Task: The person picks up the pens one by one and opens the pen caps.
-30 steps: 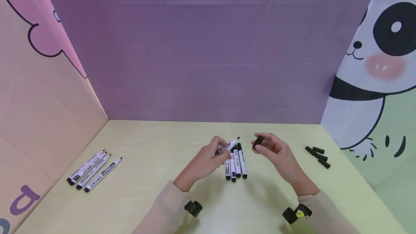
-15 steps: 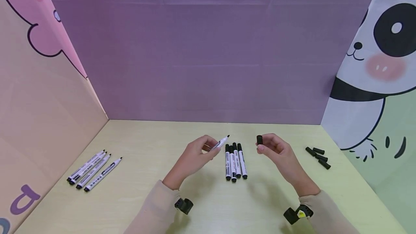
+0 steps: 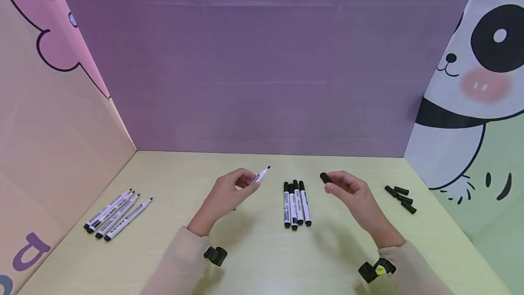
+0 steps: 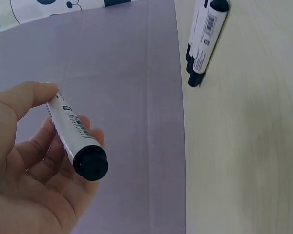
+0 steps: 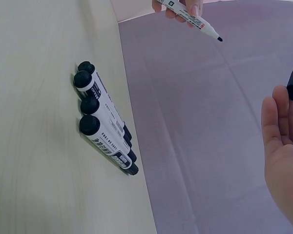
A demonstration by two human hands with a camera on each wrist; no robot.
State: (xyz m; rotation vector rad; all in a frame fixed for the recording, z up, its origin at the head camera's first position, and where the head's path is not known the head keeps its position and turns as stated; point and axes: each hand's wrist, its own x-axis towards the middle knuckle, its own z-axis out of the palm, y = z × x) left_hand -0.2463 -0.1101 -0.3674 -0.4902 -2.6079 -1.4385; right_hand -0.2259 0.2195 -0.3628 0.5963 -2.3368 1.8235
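On my feed I've got a pale wood-look desk (image 3: 266, 263) running back to a purple wall (image 3: 262, 72) w/ faint horiz. creases. L wall (image 3: 61, 149): beige-pink, w/ pink cartoon figure (image 3: 61, 51) up top & purple letter (image 3: 41, 244) low down. R wall (image 3: 491, 222): pale green, w/ lg. b&w cartoon animal (image 3: 454, 90), pink cheek. Light's soft, approx. even; I see blurry shadows on desk.

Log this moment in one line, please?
Left hand: holds uncapped marker; right hand: holds black cap; middle: four capped markers; far right: loose caps
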